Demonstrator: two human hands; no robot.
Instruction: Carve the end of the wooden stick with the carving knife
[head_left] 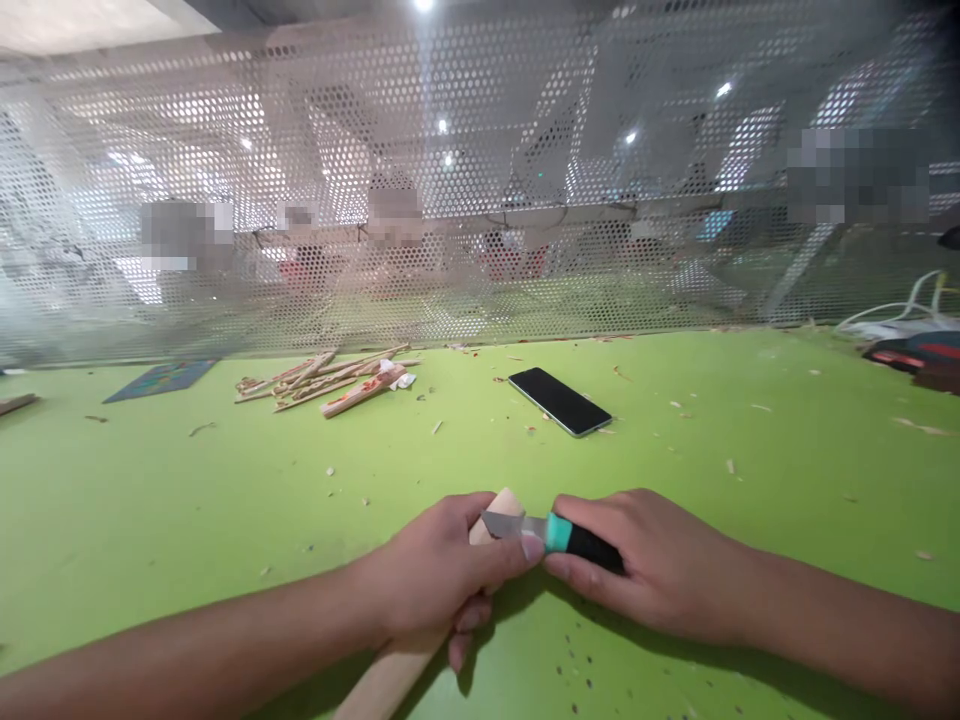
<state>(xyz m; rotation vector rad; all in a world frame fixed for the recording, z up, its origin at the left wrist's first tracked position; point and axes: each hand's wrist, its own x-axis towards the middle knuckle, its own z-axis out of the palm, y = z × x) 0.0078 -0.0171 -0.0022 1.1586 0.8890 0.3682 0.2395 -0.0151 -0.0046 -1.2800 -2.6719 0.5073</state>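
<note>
My left hand (442, 570) is wrapped round a pale wooden stick (397, 668) that slants up from the bottom edge of the view. Its far end shows cut, faceted faces. My right hand (652, 560) grips a carving knife (559, 533) by its black and turquoise handle. The short metal blade lies across the wood near the far end, pointing left. My left thumb is stretched to the right and rests against the knife near the back of the blade. Part of the stick is hidden beneath my left fingers.
On the green table (225, 500) a black phone (561, 400) lies beyond my hands. A pile of thin wooden sticks (315, 380) and a blue-grey card (161, 380) lie further left. At right are a dark red-and-black object (915, 355) and white cables (911, 300). A perforated panel (465, 270) stands behind; wood shavings are scattered around.
</note>
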